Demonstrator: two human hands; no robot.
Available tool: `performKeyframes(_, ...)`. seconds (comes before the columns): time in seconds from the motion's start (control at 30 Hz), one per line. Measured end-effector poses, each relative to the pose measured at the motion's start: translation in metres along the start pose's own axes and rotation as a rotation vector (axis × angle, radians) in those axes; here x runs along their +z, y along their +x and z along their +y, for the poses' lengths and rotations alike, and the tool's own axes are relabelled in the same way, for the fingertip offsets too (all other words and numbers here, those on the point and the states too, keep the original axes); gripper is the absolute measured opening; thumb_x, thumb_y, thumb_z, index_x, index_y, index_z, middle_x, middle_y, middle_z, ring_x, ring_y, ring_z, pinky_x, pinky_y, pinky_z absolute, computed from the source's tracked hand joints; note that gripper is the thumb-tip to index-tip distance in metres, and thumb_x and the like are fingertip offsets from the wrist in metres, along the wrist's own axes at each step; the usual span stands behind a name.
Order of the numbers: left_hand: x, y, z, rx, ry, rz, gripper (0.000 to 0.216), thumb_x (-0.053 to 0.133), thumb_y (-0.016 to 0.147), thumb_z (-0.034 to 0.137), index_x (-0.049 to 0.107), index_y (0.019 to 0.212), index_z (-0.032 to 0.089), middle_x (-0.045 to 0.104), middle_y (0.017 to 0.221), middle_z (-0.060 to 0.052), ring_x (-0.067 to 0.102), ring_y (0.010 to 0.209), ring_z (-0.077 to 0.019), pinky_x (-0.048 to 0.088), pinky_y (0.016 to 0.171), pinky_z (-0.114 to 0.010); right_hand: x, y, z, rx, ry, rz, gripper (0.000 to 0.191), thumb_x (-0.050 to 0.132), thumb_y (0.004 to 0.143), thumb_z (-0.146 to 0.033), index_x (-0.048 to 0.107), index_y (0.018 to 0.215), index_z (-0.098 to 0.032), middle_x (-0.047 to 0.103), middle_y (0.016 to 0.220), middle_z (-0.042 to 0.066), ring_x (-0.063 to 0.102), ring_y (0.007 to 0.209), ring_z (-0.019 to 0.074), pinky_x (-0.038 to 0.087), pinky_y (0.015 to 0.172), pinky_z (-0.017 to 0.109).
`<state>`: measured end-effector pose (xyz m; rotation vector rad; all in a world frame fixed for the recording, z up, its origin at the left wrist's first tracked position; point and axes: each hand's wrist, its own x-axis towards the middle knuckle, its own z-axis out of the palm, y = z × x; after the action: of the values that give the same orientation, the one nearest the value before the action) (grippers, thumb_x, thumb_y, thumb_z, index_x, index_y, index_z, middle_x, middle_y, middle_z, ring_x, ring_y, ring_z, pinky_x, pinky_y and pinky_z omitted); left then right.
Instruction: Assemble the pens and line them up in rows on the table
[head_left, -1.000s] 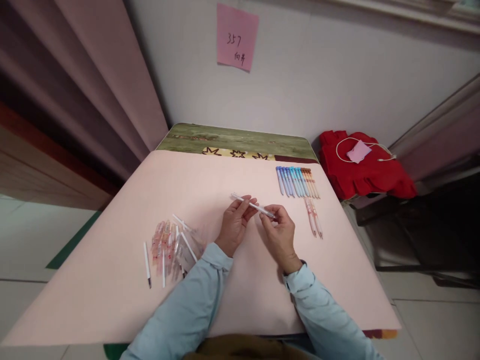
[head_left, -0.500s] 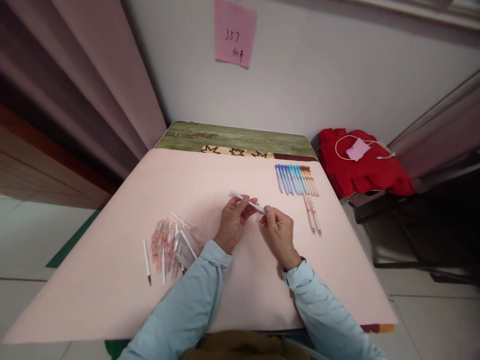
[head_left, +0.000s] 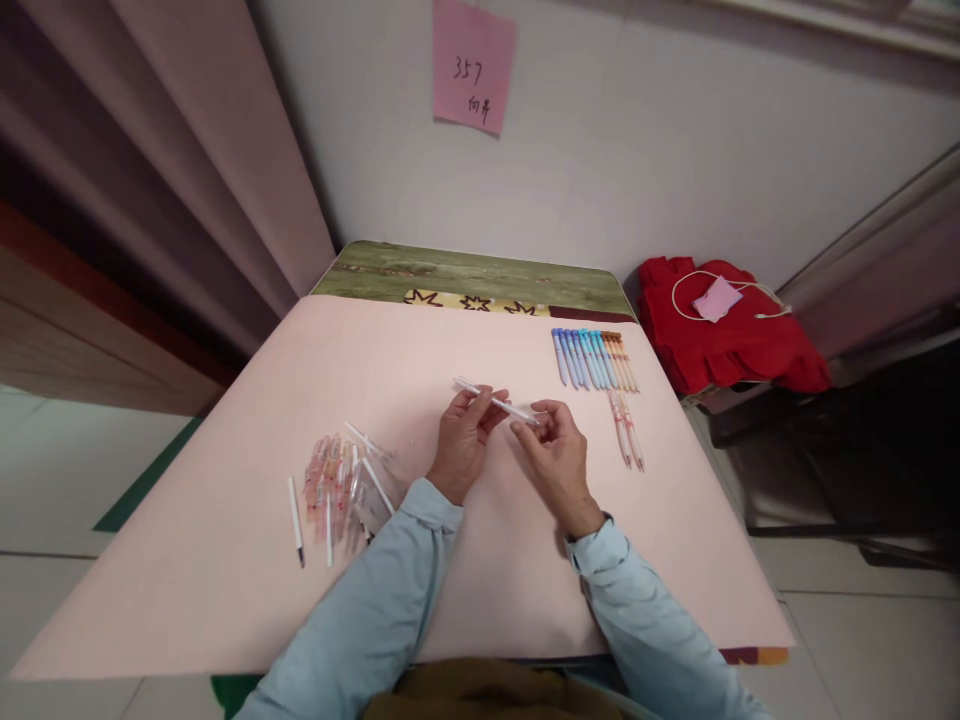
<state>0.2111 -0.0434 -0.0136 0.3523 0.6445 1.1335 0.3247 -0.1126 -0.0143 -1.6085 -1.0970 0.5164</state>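
Note:
Both my hands hold one thin white pen refill [head_left: 491,399] above the middle of the pink table cover [head_left: 225,600]. My left hand [head_left: 465,445] pinches its left part. My right hand [head_left: 551,455] pinches its right end, where a small clear piece shows between the fingers. To my left lies a pile of clear pink pen barrels and white refills [head_left: 345,485], with one refill [head_left: 295,535] lying apart. At the far right a neat row of blue and orange pens [head_left: 594,360] lies beside two pink pens [head_left: 626,430].
A red cloth [head_left: 731,335] with a white cable and a pink note sits on a seat right of the table. A pink paper note [head_left: 472,68] hangs on the wall. Curtains hang at the left. The table's far strip [head_left: 472,275] is green.
The refill has shifted slightly left and up between my hands. My right hand's fingers have moved along its right end. The pens on the table have not moved.

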Motion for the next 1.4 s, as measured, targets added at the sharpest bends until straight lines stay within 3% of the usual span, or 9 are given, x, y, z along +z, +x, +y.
performKeyframes(0.17,0.0,-0.0001,-0.0002,0.012,0.013,-0.017,0.028,0.083,0.071,0.025,0.063,0.088,0.017,0.075,0.085,-0.004,0.07,0.079,-0.0131,0.054,0.081,-0.027,0.0002,0.0,0.0001,0.001,-0.025,-0.056,0.036,0.053,0.092,-0.051,0.065,0.079,-0.02,0.062,0.066,-0.001,0.056,0.061,0.0135,0.043,0.061,0.025)
performKeyframes(0.3,0.0001,-0.0007,-0.0005,0.01,0.006,-0.029,0.027,0.082,0.072,0.025,0.063,0.09,0.017,0.075,0.086,-0.003,0.07,0.078,-0.0134,0.055,0.078,-0.028,0.0002,0.0005,-0.0008,-0.006,-0.051,-0.025,0.035,0.069,0.081,-0.05,0.066,0.1,-0.021,0.062,0.068,-0.003,0.055,0.059,0.0133,0.043,0.058,0.024)
performKeyframes(0.47,-0.0021,0.0013,-0.0019,0.032,0.031,-0.052,0.028,0.083,0.071,0.026,0.064,0.089,0.016,0.074,0.086,-0.004,0.07,0.08,-0.0133,0.054,0.082,-0.028,0.0001,0.0,0.0001,-0.033,-0.089,-0.043,0.035,0.053,0.092,-0.05,0.066,0.08,-0.02,0.062,0.065,-0.002,0.054,0.058,0.0129,0.043,0.06,0.024)
performKeyframes(0.63,-0.0019,0.0003,-0.0021,0.024,0.022,-0.046,0.027,0.083,0.072,0.026,0.064,0.09,0.017,0.074,0.087,-0.003,0.07,0.08,-0.0135,0.054,0.081,-0.028,0.0007,-0.0003,-0.0008,-0.032,-0.079,-0.001,0.035,0.069,0.08,-0.048,0.064,0.102,-0.021,0.065,0.073,-0.002,0.056,0.06,0.0133,0.044,0.059,0.024)
performKeyframes(0.73,-0.0019,0.0007,-0.0024,0.034,0.029,-0.049,0.027,0.083,0.072,0.026,0.064,0.089,0.017,0.074,0.087,-0.004,0.069,0.081,-0.0132,0.054,0.081,-0.027,0.0001,-0.0005,-0.0018,-0.048,-0.09,-0.003,0.027,0.062,0.087,-0.047,0.066,0.086,-0.02,0.063,0.068,-0.002,0.055,0.059,0.0128,0.043,0.06,0.024)
performKeyframes(0.8,-0.0022,0.0013,-0.003,0.035,0.037,-0.055,0.027,0.083,0.072,0.027,0.064,0.089,0.017,0.074,0.086,-0.004,0.069,0.08,-0.0135,0.054,0.081,-0.027,-0.0005,-0.0004,-0.0014,-0.039,-0.082,-0.036,0.036,0.054,0.092,-0.049,0.066,0.077,-0.02,0.062,0.064,-0.001,0.055,0.059,0.0129,0.043,0.061,0.024)
performKeyframes(1.0,-0.0028,0.001,-0.0041,0.018,0.028,-0.051,0.028,0.082,0.073,0.027,0.063,0.09,0.018,0.074,0.087,-0.003,0.069,0.079,-0.0138,0.054,0.079,-0.029,0.0004,0.0,-0.0004,-0.05,-0.098,0.018,0.032,0.069,0.081,-0.05,0.067,0.094,-0.02,0.064,0.07,-0.003,0.055,0.059,0.0129,0.043,0.059,0.024)
performKeyframes(1.23,-0.0029,-0.0007,-0.0049,0.023,0.065,-0.086,0.025,0.081,0.074,0.028,0.064,0.09,0.017,0.073,0.086,-0.004,0.068,0.078,-0.0136,0.053,0.075,-0.027,-0.0009,-0.0011,0.0004,0.002,-0.114,-0.101,0.044,0.045,0.097,-0.05,0.066,0.073,-0.02,0.064,0.06,-0.001,0.058,0.056,0.0133,0.042,0.059,0.024)
performKeyframes(1.4,-0.0023,0.0006,-0.005,0.032,0.065,-0.057,0.027,0.083,0.072,0.029,0.064,0.088,0.017,0.073,0.086,-0.003,0.068,0.077,-0.014,0.053,0.078,-0.029,0.0005,-0.0002,-0.0009,-0.038,-0.122,-0.021,0.03,0.069,0.082,-0.048,0.065,0.094,-0.021,0.065,0.07,-0.003,0.056,0.059,0.013,0.042,0.058,0.023)
